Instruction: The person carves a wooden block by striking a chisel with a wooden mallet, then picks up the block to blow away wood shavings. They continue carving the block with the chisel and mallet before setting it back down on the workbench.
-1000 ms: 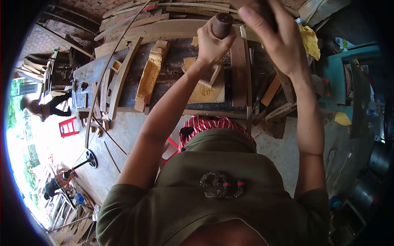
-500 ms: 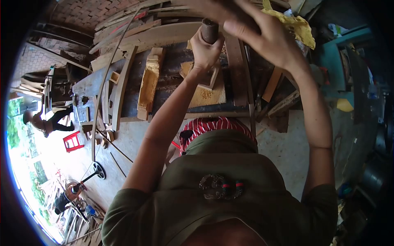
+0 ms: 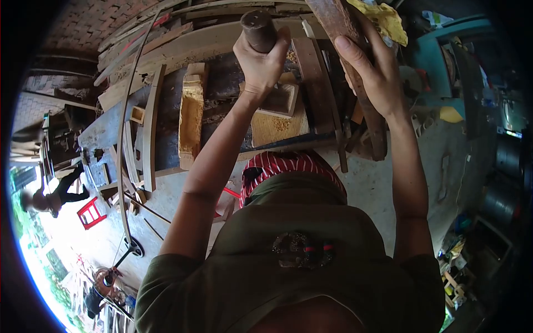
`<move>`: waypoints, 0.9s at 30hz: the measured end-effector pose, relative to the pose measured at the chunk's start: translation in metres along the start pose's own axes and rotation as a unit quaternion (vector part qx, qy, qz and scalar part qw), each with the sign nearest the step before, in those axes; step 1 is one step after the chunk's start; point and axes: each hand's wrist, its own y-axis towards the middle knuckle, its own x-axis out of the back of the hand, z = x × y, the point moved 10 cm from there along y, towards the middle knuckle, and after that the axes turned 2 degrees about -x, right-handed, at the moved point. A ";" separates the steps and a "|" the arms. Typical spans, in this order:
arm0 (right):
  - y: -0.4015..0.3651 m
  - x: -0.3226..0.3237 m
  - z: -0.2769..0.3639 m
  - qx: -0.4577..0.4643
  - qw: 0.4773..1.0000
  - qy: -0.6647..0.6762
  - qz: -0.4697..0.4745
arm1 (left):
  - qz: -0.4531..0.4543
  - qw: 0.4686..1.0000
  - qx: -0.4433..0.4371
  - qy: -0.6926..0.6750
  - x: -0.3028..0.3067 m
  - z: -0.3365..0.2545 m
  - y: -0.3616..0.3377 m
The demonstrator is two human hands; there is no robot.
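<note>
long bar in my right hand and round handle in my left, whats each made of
The long bar in the right hand looks like bare wood, judging by its uneven brown, scuffed surface. The round handle in the left hand seems wooden too: dark, matt, with a marked end, grain unclear.

Dark olive green across the T-shirt (image 3: 355, 238), with a near-black, silver-flecked chest emblem (image 3: 294, 250) banded in red and green. Crimson with thin white stripes on the cloth (image 3: 297, 164) at the waist. Deep brown for the tool handle (image 3: 259, 30), lighter and mottled on its end; dark reddish brown, streaked darker, along the wooden bar (image 3: 366, 97). Golden yellow on the hollowed wooden block (image 3: 191, 114); pale tan for the small wooden frame (image 3: 288, 100), warmer yellow-tan on the board (image 3: 266, 132) beneath. Bright yellow for the crumpled sheet (image 3: 388, 23), teal for the cabinet (image 3: 430, 50), red for the stool (image 3: 89, 215). Reddish-brown brick pattern on the wall (image 3: 100, 22).
</note>
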 end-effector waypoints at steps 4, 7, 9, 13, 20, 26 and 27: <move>0.005 -0.004 0.003 0.035 0.994 -0.107 -0.003 | 0.030 0.999 -0.021 0.004 -0.019 -0.018 -0.001; 0.015 0.001 0.060 0.216 0.976 0.007 -0.035 | 0.050 0.998 -0.022 0.011 -0.030 -0.013 -0.001; 0.016 -0.003 0.071 0.235 0.970 -0.047 -0.039 | 0.077 0.996 -0.016 0.032 -0.036 -0.014 0.001; 0.021 -0.019 0.032 0.052 0.953 -0.285 0.085 | 0.019 0.997 -0.047 -0.062 -0.031 -0.022 0.005; 0.028 -0.021 0.030 0.088 0.959 -0.253 0.090 | 0.032 0.997 -0.068 -0.007 -0.032 -0.016 0.005; 0.025 0.019 0.088 0.150 0.969 -0.047 0.190 | 0.051 0.997 0.037 0.039 -0.033 0.008 0.005; 0.036 0.016 0.065 0.167 0.974 -0.100 0.119 | 0.048 0.997 0.059 0.015 -0.036 0.005 0.000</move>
